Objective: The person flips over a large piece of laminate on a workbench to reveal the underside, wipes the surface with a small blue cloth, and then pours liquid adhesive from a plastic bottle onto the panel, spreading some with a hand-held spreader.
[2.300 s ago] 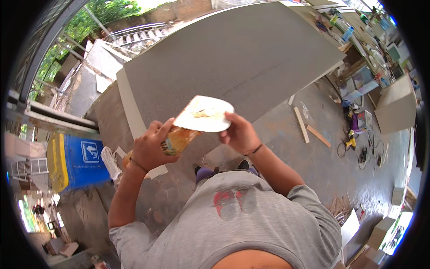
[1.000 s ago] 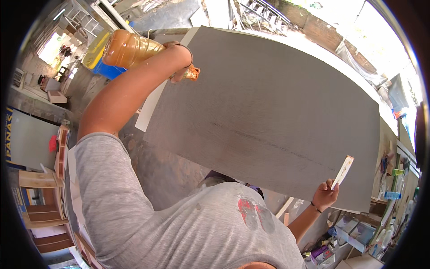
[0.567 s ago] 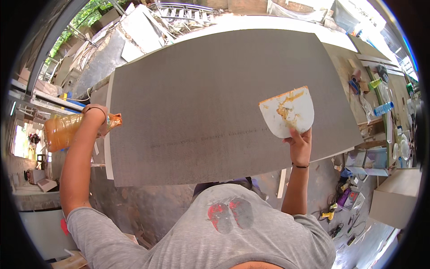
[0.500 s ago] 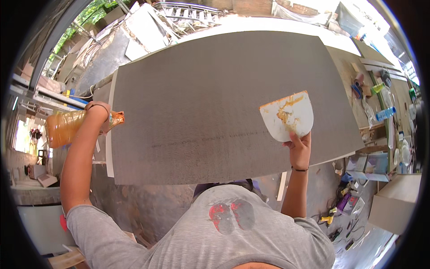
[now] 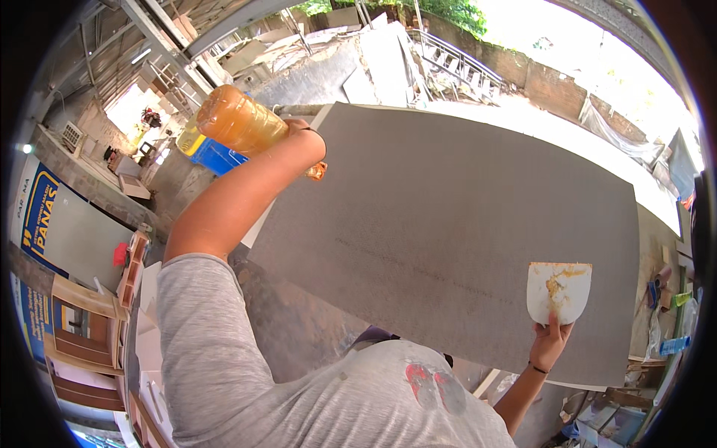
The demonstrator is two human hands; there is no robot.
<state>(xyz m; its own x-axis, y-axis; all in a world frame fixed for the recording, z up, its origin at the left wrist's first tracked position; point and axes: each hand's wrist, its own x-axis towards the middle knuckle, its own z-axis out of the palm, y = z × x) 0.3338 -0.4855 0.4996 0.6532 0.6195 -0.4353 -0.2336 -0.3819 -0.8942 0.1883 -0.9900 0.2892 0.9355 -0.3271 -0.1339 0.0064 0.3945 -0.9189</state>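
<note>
My left hand (image 5: 300,133) grips the neck of a clear plastic bottle (image 5: 240,123) with amber liquid in it. The bottle is tilted, base up, and its smeared mouth (image 5: 317,172) points down over the left end of a large grey-brown board (image 5: 455,201). In my right hand (image 5: 551,342) is a white, round-ended spreader (image 5: 571,295), pinched at its curved end. Its straight edge faces away from me, and amber smears mark its face. The spreader is over the board's near right part; whether it touches the board I cannot tell. A faint dark line of marks runs across the board's surface.
Beyond the board's left end stands a blue and yellow container (image 5: 216,155). Wooden cabinet frames (image 5: 86,343) are at the lower left. A blue-tinted bottle (image 5: 674,345) lies among clutter at the right. A metal stair frame (image 5: 455,63) leans at the back.
The view has swung left. The bottle has gone from nearly level to tipped, base raised and mouth lower. The spreader's straight edge now looks level instead of slanted.
</note>
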